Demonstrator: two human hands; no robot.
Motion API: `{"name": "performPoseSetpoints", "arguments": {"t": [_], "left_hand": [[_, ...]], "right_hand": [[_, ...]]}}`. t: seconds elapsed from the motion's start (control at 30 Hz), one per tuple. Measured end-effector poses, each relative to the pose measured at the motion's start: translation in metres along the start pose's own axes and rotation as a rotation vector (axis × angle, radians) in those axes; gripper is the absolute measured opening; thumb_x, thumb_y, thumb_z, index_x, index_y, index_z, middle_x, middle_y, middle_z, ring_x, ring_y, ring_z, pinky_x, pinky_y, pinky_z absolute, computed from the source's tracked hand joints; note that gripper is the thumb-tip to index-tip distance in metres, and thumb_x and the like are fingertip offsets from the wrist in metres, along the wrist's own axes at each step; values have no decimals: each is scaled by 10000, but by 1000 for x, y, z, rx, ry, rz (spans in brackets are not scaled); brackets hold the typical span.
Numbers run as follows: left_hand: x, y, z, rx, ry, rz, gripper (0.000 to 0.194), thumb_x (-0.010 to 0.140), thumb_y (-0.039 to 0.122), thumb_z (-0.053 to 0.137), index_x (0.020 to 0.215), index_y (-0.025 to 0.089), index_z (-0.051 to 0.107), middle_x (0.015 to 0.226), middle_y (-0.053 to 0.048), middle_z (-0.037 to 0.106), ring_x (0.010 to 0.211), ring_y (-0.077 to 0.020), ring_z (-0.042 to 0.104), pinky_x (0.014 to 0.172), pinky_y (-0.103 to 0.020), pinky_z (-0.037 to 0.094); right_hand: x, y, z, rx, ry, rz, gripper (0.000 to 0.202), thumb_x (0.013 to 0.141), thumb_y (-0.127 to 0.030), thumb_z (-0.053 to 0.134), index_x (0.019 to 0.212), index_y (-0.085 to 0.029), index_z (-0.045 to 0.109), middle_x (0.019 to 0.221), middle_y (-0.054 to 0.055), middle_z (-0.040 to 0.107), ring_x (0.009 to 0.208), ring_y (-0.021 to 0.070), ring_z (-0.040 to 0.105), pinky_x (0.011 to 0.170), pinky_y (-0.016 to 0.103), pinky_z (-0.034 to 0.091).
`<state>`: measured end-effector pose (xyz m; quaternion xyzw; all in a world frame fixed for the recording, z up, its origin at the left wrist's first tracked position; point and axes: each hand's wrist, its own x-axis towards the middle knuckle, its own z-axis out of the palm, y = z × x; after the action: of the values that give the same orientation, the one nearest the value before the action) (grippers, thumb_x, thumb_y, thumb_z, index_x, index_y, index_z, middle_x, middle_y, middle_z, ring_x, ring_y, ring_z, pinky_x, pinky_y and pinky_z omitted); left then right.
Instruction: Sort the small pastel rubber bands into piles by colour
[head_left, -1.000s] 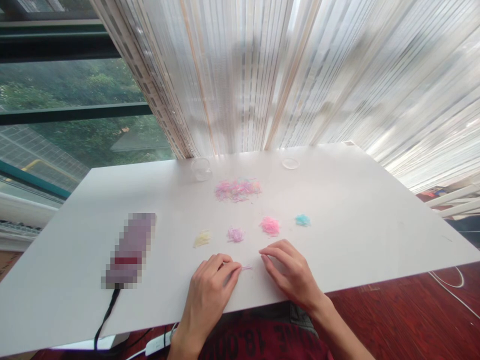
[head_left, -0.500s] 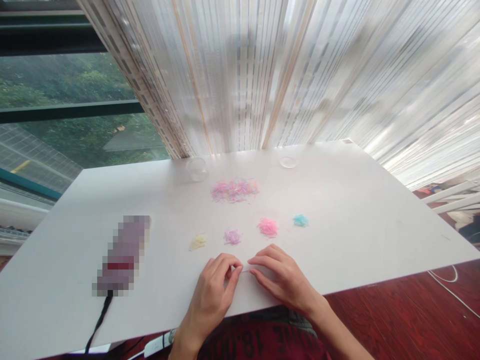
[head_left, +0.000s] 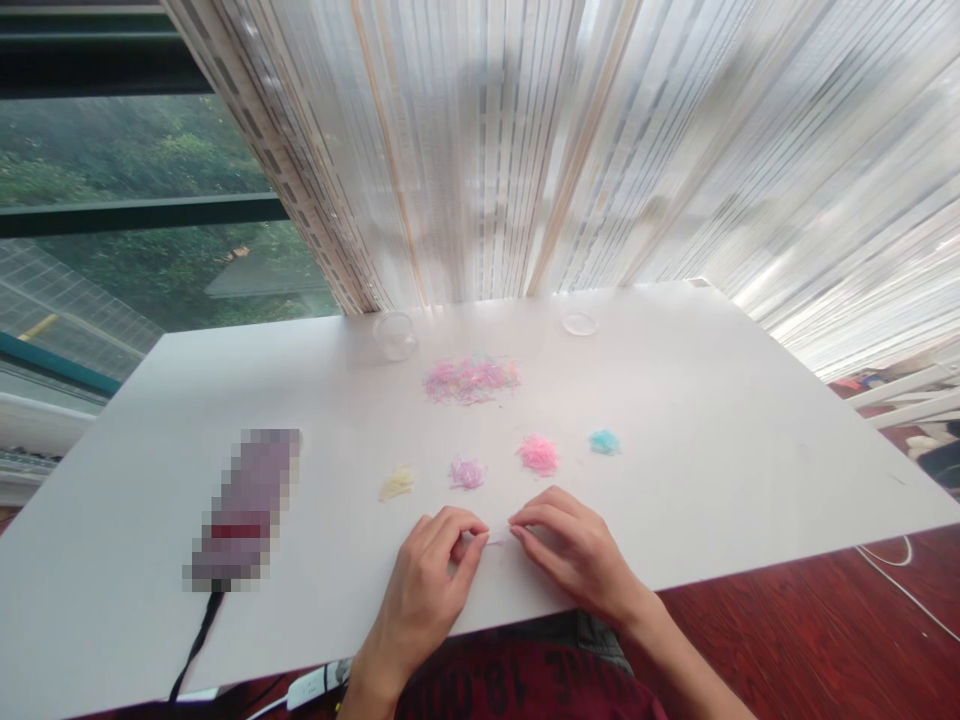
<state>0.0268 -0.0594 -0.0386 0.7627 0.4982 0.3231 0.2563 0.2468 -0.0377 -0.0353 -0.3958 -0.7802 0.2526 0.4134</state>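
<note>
Near the table's front edge, my left hand [head_left: 433, 565] pinches a few thin pale purple strands [head_left: 496, 541] between thumb and forefinger. Their free ends point right. Just across from it, my right hand [head_left: 574, 545] has thumb and forefinger pressed together at a fine strand, too small to make out well. Beyond the hands lie sorted little piles of shredded strips: a yellow pile [head_left: 397, 483], a purple pile [head_left: 467, 473], a pink pile [head_left: 538, 455] and a blue pile [head_left: 604, 442]. Farther back is a mixed multicoloured pile [head_left: 471, 380].
A clear round container [head_left: 395, 338] and a clear lid [head_left: 580, 323] are at the back of the white table [head_left: 712, 430]. On the left lies a blurred-out purple object [head_left: 247, 505] with a black cord [head_left: 196, 650]. A striped curtain [head_left: 495, 150] hangs along the back edge.
My right hand has moved slightly right, away from the left, and its thumb and forefinger have closed together. My left hand still pinches the strands. The piles look unchanged.
</note>
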Motion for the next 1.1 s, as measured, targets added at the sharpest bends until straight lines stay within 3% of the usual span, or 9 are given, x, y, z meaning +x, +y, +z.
{"name": "performPoseSetpoints", "arguments": {"t": [0.23,0.4,0.6,0.73,0.93,1.1], "left_hand": [[-1,1,0,7,19,-5,74,1042,214,562,1009,226,628,839,9,643,690,-170,569,714,-317,454],[-1,1,1,4,8,-18,118,1042,206,551,954,226,627,830,8,645,680,-170,553,708,-324,440],[1,2,0,-1,3,-32,142,1045,210,541,937,224,632,838,-1,654,693,-173,557,715,-326,443],[2,2,0,6,3,-27,141,1043,209,544,936,224,634,828,2,653,686,-171,556,709,-328,445],[0,2,0,-4,24,-4,107,1026,177,567,960,222,638,881,-4,672,695,-164,569,723,-335,475],[-4,2,1,30,46,58,112,983,157,621,1062,219,670,994,-45,690,833,-203,635,779,-351,526]], "right_hand": [[33,27,-36,-236,165,53,84,989,-199,660,1009,-231,735,924,56,752,850,221,701,755,359,606],[50,48,-45,-317,109,109,138,1002,-250,624,962,-236,755,902,57,748,853,233,708,721,365,611],[45,55,-42,-340,51,100,169,1018,-275,591,1005,-248,758,964,68,762,908,251,713,793,404,617],[42,56,-43,-364,85,78,174,1022,-286,588,1046,-243,755,994,82,763,946,268,710,832,436,619],[35,41,-43,-341,168,104,153,1017,-250,598,1064,-229,743,999,94,752,931,255,698,542,307,575],[14,20,-31,-282,231,43,130,1011,-175,613,1054,-233,721,952,61,747,862,217,696,751,354,605]]}}
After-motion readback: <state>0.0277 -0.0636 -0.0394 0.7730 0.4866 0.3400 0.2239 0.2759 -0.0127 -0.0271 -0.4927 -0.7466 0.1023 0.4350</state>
